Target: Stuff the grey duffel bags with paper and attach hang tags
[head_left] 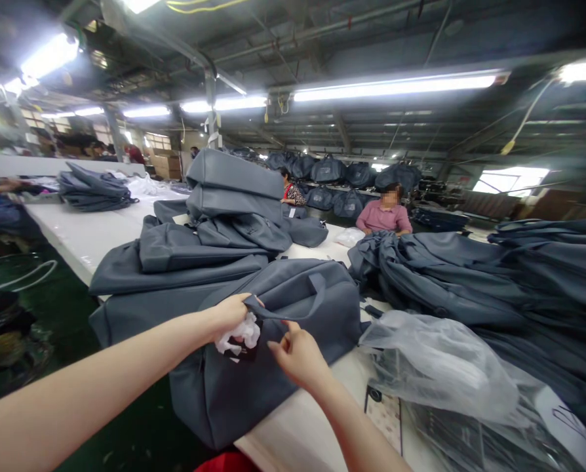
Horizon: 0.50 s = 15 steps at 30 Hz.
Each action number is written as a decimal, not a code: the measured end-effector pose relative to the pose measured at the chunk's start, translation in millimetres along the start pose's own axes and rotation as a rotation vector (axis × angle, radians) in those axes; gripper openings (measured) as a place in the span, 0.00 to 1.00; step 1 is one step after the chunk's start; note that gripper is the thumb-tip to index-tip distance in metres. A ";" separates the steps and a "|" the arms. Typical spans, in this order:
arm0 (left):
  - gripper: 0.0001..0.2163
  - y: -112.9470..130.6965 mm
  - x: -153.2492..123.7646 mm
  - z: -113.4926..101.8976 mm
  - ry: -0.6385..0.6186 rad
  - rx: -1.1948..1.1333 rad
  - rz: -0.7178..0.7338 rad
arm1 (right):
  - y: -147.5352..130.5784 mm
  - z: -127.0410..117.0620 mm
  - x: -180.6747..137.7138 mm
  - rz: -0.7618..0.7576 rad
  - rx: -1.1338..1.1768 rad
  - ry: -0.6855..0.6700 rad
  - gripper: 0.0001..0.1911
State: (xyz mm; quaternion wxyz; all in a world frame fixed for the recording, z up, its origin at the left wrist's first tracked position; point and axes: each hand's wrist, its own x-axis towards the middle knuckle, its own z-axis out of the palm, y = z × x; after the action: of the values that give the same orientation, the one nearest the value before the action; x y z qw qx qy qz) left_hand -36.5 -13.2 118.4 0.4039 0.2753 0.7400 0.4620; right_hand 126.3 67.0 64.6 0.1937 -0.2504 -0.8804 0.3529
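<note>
Grey fabric duffel bag lies at the near edge of the white table, both hands working at its open pocket. Left hand is closed on crumpled white stuffing paper at the opening; right hand pinches the bag's edge just beside it. Clear plastic bags lie to the right. Behind, more flat grey bags are stacked, and a person in a pink shirt sits across the table.
</note>
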 end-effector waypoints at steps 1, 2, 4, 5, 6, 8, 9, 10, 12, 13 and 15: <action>0.11 -0.6 0.8 -0.8 -0.013 0.004 0.014 | 1.5 -7.4 -1.5 -0.013 0.007 0.001 0.11; 0.10 -0.8 2.0 -1.1 -0.025 0.004 0.021 | 1.6 -14.4 -3.9 -0.045 0.035 -0.021 0.12; 0.10 -0.2 5.3 -0.7 -0.043 -0.008 0.023 | -2.2 -24.5 -11.6 -0.163 0.105 -0.135 0.14; 0.09 0.7 7.1 -0.8 -0.054 -0.022 0.014 | -5.4 -26.9 -17.1 -0.232 0.108 -0.197 0.14; 0.09 1.8 8.8 -1.2 -0.068 -0.043 -0.002 | -8.7 -27.3 -23.5 -0.292 0.073 -0.245 0.16; 0.06 4.3 11.9 -3.3 -0.107 -0.093 -0.065 | -13.2 -23.0 -37.9 -0.340 -0.050 -0.322 0.23; 0.05 5.6 13.0 -4.7 -0.133 -0.120 -0.109 | -13.5 -18.7 -45.3 -0.335 -0.097 -0.352 0.27; 0.05 6.5 13.8 -5.8 -0.164 -0.146 -0.157 | -12.4 -13.0 -52.5 -0.322 -0.120 -0.380 0.31; 0.06 7.5 14.3 -5.6 -0.221 -0.205 -0.240 | -6.5 2.1 -64.5 -0.299 -0.103 -0.430 0.37; 0.06 7.2 14.2 -4.0 -0.243 -0.244 -0.265 | -2.5 11.9 -68.9 -0.295 -0.069 -0.442 0.40; 0.06 5.1 13.8 1.7 -0.251 -0.346 -0.267 | 5.8 35.4 -73.1 -0.308 0.043 -0.429 0.43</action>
State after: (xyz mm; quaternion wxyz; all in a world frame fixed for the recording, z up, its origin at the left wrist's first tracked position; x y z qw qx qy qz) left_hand -42.0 0.6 117.9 0.5913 0.1571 0.6238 0.4864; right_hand 168.1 9.8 24.5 0.0592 -0.0288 -0.9213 0.3832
